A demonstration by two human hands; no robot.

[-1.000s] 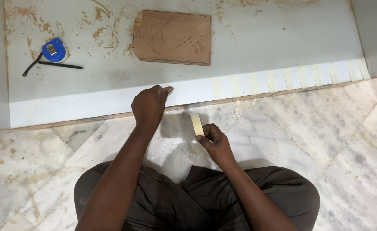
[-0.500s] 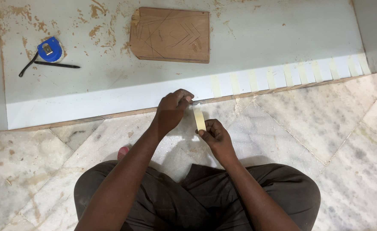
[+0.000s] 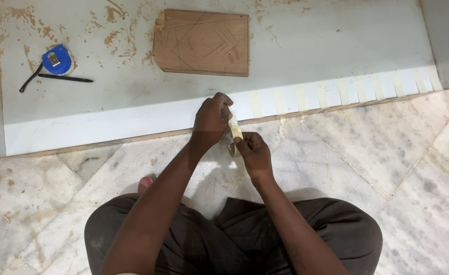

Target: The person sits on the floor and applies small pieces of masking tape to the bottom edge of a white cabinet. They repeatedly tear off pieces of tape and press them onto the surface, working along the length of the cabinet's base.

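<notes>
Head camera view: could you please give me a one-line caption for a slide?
Seated person's left hand pulls tape from the roll in the right hand at the white board's taped edge.

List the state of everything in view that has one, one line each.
Roll of masking tape: upright, held in right hand.
Tape end: pulled out, pinched by left hand.
Tape strips: stuck in a row across the board edge.
Tape measure: retracted, lying flat.
Pencil: lying flat.
Wooden block: flat, scored with lines.
</notes>
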